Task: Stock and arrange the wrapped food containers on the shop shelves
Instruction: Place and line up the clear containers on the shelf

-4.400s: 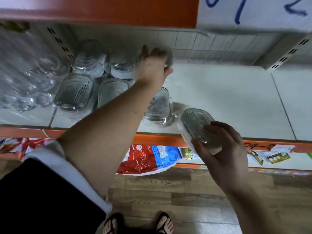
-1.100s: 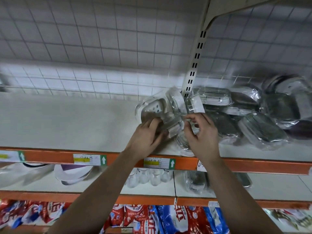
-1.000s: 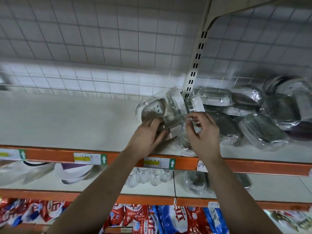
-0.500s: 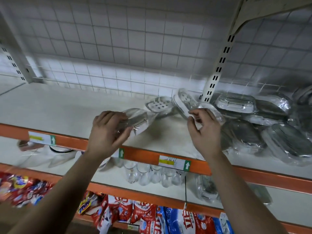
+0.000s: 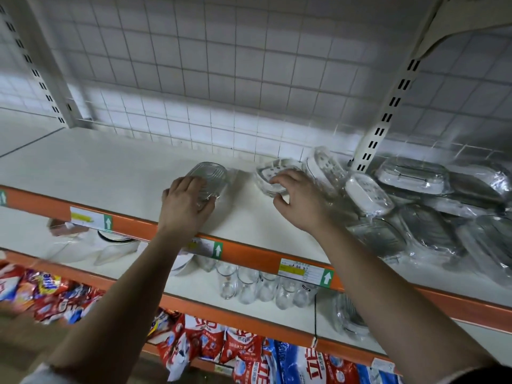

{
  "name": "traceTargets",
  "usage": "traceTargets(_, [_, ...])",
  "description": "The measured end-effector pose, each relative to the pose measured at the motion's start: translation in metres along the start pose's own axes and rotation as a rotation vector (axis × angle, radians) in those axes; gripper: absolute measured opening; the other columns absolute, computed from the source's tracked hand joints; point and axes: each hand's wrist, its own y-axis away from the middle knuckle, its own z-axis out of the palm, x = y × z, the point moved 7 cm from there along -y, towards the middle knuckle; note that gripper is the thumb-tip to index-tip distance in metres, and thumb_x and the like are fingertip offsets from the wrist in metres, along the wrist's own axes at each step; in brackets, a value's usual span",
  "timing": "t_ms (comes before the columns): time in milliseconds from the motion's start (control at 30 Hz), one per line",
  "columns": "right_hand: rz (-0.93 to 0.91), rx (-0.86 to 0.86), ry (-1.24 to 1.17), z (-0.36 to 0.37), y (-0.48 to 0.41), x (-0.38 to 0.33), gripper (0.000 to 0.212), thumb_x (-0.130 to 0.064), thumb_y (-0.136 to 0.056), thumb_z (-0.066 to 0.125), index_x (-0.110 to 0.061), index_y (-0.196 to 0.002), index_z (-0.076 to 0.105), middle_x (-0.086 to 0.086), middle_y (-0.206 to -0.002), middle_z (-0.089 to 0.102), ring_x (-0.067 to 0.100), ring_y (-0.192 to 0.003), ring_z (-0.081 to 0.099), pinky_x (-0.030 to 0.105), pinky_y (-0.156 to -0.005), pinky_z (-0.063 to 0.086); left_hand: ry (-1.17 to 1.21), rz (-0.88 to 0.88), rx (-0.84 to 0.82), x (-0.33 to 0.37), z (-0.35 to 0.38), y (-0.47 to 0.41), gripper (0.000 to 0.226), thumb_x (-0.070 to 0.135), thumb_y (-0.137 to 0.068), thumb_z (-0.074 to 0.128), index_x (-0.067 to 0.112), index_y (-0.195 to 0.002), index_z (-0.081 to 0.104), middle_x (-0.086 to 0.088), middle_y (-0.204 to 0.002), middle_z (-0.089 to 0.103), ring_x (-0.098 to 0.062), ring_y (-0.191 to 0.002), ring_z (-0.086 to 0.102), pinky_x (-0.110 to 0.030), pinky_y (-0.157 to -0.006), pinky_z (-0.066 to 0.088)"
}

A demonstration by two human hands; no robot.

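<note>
The left hand (image 5: 185,206) is curled over a ribbed wrapped container (image 5: 210,174) mid-shelf (image 5: 110,173), near the front edge. The right hand (image 5: 302,200) grips a white perforated container (image 5: 270,170) beside the pile (image 5: 443,217) at the right. Hazard: pulling it may topple leaning neighbours, and the slick film may slip.

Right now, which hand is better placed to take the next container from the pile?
Right. The right hand grips a white-lidded container beside the pile; the left hand holds the ribbed container farther left.
</note>
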Motion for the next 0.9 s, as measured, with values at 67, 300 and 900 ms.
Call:
traceTargets(67, [-0.058,-0.138,0.077,0.014,-0.014,-0.003,0.048,-0.009,-0.084,0.059,-0.012,-0.132,0.058,0.005,-0.141,0.052,0.025,-0.134,0.041,0.026,-0.111,0.023,0.013,-0.008,0.001,-0.001,0.0,0.0,0.048,0.041,-0.081,0.053,0.009,-0.115,0.061,-0.01,-0.122,0.062,-0.032,-0.116,0.051,-0.047,-0.09,0.041])
traceTargets(300, [-0.139,-0.512,0.341,0.057,-0.064,-0.001,0.084,-0.001,-0.078,0.054,-0.025,-0.153,0.026,-0.004,-0.164,0.011,0.019,-0.151,-0.004,0.046,-0.122,0.009,0.038,0.004,0.003,-0.008,0.003,-0.004,0.037,0.036,-0.084,0.064,0.013,-0.113,0.062,-0.006,-0.121,0.063,-0.03,-0.115,0.051,-0.043,-0.088,0.042])
traceTargets(900, [-0.057,-0.005,0.064,0.012,-0.07,-0.009,0.061,-0.017,-0.066,0.077,-0.014,-0.122,0.055,0.007,-0.125,0.042,0.028,-0.115,0.038,0.043,-0.078,0.051,0.114,-0.04,-0.01,-0.007,-0.003,-0.003,0.049,0.035,-0.079,0.055,0.007,-0.118,0.063,-0.012,-0.121,0.063,-0.033,-0.12,0.049,-0.042,-0.1,0.041])
